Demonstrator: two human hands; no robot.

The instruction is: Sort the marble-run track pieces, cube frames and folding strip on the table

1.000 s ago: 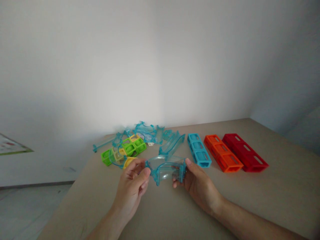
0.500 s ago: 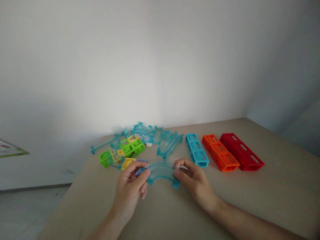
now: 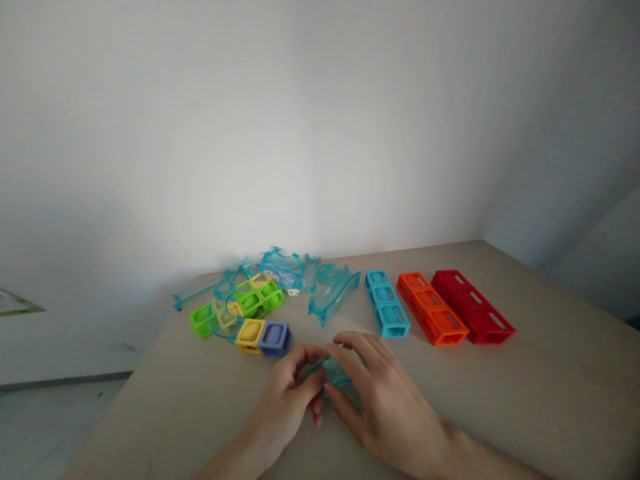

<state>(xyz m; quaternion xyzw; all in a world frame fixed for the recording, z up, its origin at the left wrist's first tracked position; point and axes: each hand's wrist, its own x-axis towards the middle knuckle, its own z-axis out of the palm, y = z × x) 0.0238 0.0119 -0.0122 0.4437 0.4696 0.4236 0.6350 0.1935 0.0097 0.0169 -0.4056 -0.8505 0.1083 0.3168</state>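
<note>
A curved piece of clear teal track [image 3: 337, 373] is between my two hands above the front of the table, largely covered by fingers. My left hand [image 3: 287, 403] is closed, pinching the track's left end between thumb and fingers. Over the same piece, my right hand [image 3: 387, 393] bends its fingers and thumb around it near that left end. Just beyond my left hand lie a yellow cube block [image 3: 251, 335] and a violet-blue cube block [image 3: 275, 339], side by side.
Green open-framed blocks [image 3: 260, 295] and several teal track pieces [image 3: 285, 261] are heaped at the back left, with one straight track [image 3: 334, 297] nearer. To the right lie long blue [image 3: 386, 303], orange [image 3: 433, 309] and red [image 3: 473, 307] frame blocks. A wall [image 3: 320, 133] stands behind.
My right hand has shifted from the track's right end towards its left end, closer to my left hand. Both hands and the track have come slightly nearer, uncovering the yellow and violet-blue blocks.
</note>
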